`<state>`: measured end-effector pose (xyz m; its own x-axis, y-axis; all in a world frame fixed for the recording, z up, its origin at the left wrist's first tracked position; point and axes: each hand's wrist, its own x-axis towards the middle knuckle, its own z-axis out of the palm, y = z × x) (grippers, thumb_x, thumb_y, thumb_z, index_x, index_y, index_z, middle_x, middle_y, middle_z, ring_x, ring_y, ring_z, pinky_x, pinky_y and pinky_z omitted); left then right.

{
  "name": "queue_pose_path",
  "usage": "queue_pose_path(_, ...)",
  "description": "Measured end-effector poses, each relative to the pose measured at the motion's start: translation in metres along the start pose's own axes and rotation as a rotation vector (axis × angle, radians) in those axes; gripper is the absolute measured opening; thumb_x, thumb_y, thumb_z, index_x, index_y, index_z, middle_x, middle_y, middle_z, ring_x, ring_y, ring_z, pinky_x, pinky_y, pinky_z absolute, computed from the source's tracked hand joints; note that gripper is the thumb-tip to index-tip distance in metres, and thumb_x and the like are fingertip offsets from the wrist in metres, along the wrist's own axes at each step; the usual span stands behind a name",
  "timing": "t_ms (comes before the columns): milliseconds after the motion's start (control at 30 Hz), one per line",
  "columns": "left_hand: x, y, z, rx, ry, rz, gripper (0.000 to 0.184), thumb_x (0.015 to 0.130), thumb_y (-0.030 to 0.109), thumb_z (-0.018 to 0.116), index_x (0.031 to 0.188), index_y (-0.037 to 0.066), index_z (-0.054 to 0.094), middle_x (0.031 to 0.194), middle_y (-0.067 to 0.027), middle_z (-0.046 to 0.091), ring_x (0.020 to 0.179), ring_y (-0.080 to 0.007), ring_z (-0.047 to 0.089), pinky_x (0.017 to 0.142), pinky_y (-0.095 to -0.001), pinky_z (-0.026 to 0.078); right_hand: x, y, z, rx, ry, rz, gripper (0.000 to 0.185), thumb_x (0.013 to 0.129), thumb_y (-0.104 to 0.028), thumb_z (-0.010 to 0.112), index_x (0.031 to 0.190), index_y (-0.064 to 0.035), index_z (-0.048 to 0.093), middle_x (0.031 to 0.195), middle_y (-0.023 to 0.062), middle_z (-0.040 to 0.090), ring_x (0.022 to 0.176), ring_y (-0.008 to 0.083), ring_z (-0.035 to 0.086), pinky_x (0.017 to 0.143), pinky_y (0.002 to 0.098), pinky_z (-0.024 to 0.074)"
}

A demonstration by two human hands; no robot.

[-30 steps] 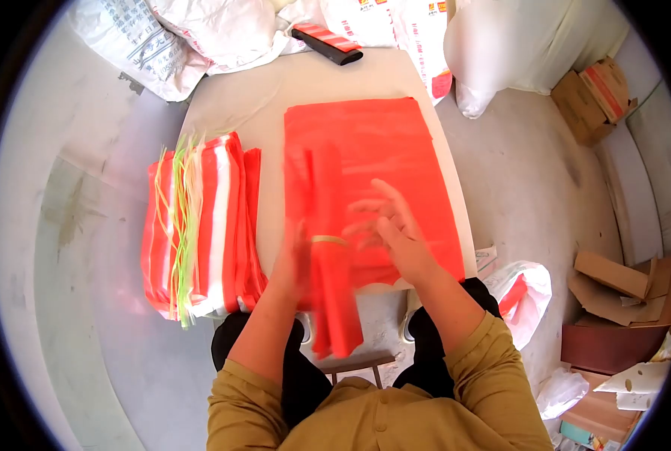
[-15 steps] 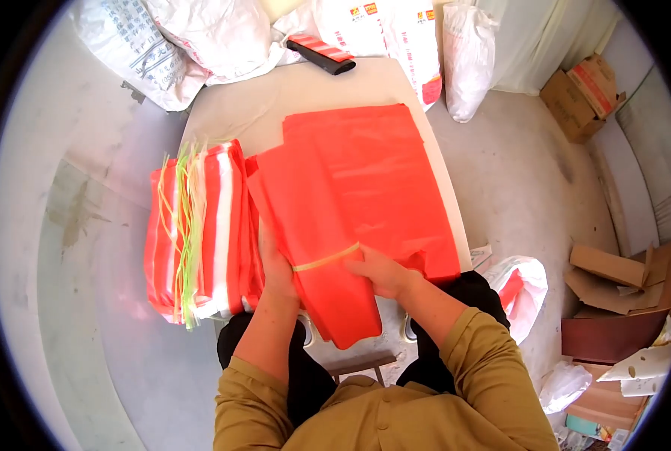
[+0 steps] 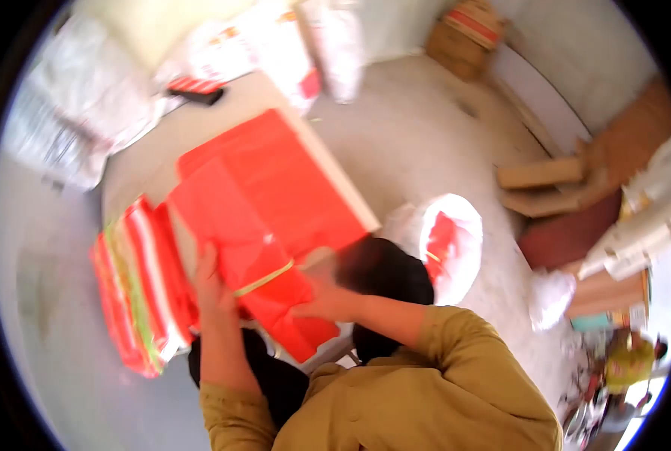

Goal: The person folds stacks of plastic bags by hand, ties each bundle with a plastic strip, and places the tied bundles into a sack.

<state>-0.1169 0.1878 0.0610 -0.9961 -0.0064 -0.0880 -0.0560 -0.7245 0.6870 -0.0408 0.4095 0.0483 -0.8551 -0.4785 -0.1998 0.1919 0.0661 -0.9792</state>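
A folded bundle of red plastic bags (image 3: 234, 218) with a yellow band (image 3: 264, 279) around it lies partly over a flat red stack (image 3: 271, 161), its near end past the table edge. Along the bundle's left edge, my left hand (image 3: 213, 282) is closed on it, fingers pointing up and partly hidden. My right hand (image 3: 326, 289), blurred, holds the right edge near the band, thumb across the red plastic. Left of my left hand is a pile of red-and-white striped bags (image 3: 151, 270) with yellow-green ties (image 3: 128, 289) across it.
The pale table (image 3: 136, 161) holds a black and red-striped object (image 3: 196, 90) at its far end. Large white sacks (image 3: 87, 83) stand behind. To the right are an open white sack (image 3: 467, 255) with red material inside and cardboard boxes (image 3: 542, 173). People (image 3: 628, 361) appear far right.
My view has swung right, shifting the table leftward and tilting it. My right hand has shifted on the bundle's right edge, its fingers more spread. The left hand stays on the left edge.
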Motion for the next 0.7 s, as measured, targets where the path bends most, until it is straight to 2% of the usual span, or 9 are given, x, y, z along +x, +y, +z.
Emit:
queue_pose_path(67,-0.005,-0.007,-0.035,-0.075,-0.454,-0.076,0.063,0.103,0.031,0.064,0.155,0.004,0.041,0.153,-0.0141,0.051,0.140,-0.0354,0.050,0.118,-0.0542,0.041,-0.025,0.003,-0.012,0.052,-0.022,-0.140,0.076,0.091,-0.007,0.071,0.159,-0.0090,0.037,0.140,0.0121,0.062,0.129,0.0183,0.057,0.111,0.0365,0.0431)
queue_pose_path(100,-0.011,-0.002,-0.028,-0.132,-0.448,-0.194,0.077,0.100,0.040,0.068,0.160,0.005,0.033,0.157,-0.0137,0.048,0.143,-0.0356,0.047,0.121,-0.0549,0.035,-0.038,-0.008,-0.027,-0.011,-0.036,-0.177,0.074,0.092,-0.008,0.071,0.159,-0.0078,0.038,0.142,0.0123,0.062,0.129,0.0191,0.057,0.111,0.0370,0.0434)
queue_pose_path(167,-0.022,0.002,0.028,-0.115,-0.926,-0.081,0.090,0.096,0.047,0.071,0.164,0.009,0.025,0.162,-0.0144,0.042,0.146,-0.0363,0.045,0.122,-0.0541,0.034,-0.068,-0.036,-0.055,-0.130,-0.003,-0.237,0.070,0.094,-0.010,0.071,0.157,-0.0062,0.040,0.144,0.0123,0.061,0.126,0.0192,0.059,0.107,0.0373,0.0469)
queue_pose_path(300,0.011,-0.016,-0.017,-0.005,-0.753,-0.262,0.094,0.096,0.051,0.071,0.166,0.014,0.020,0.166,-0.0164,0.033,0.146,-0.0381,0.044,0.120,-0.0532,0.038,-0.126,-0.007,-0.121,-0.219,0.368,-0.560,0.069,0.095,-0.001,0.068,0.158,-0.0070,0.039,0.140,0.0092,0.062,0.130,0.0183,0.056,0.109,0.0341,0.0444)
queue_pose_path(367,0.012,-0.020,-0.019,0.093,-0.564,-0.266,0.091,0.097,0.051,0.069,0.166,0.015,0.021,0.167,-0.0176,0.033,0.145,-0.0392,0.045,0.118,-0.0525,0.041,-0.157,0.015,-0.152,-0.101,0.617,-0.280,0.070,0.095,0.000,0.068,0.158,-0.0073,0.039,0.143,0.0080,0.059,0.132,0.0186,0.054,0.111,0.0348,0.0448)
queue_pose_path(433,0.010,-0.019,-0.024,0.103,-0.503,-0.298,0.087,0.099,0.053,0.065,0.165,0.015,0.024,0.165,-0.0185,0.035,0.145,-0.0396,0.045,0.116,-0.0513,0.044,-0.171,0.058,-0.190,0.020,0.723,-0.411,0.071,0.093,0.003,0.068,0.158,-0.0080,0.040,0.142,0.0064,0.058,0.132,0.0193,0.055,0.110,0.0363,0.0471)
queue_pose_path(533,0.008,-0.012,-0.040,0.106,-0.441,-0.328,0.080,0.102,0.054,0.059,0.164,0.014,0.028,0.164,-0.0200,0.037,0.145,-0.0401,0.045,0.114,-0.0505,0.046,-0.186,0.138,-0.227,0.461,0.898,-0.349,0.068,0.092,0.009,0.064,0.154,-0.0079,0.041,0.144,0.0077,0.059,0.128,0.0231,0.061,0.107,0.0404,0.0517)
queue_pose_path(633,0.007,-0.003,-0.055,0.070,-0.366,-0.332,0.075,0.105,0.054,0.053,0.163,0.013,0.031,0.163,-0.0215,0.038,0.145,-0.0405,0.045,0.113,-0.0513,0.047,-0.196,0.268,-0.257,1.039,0.897,-0.126,0.069,0.092,0.007,0.063,0.154,-0.0112,0.040,0.143,0.0128,0.059,0.124,0.0315,0.064,0.103,0.0478,0.0555)
queue_pose_path(700,0.009,0.003,-0.060,0.058,-0.333,-0.323,0.073,0.106,0.053,0.051,0.162,0.012,0.031,0.162,-0.0221,0.039,0.144,-0.0407,0.046,0.112,-0.0517,0.048,-0.192,0.325,-0.240,0.980,1.045,-0.031,0.065,0.091,0.006,0.065,0.151,-0.0061,0.044,0.139,0.0152,0.060,0.122,0.0327,0.063,0.101,0.0485,0.0562)
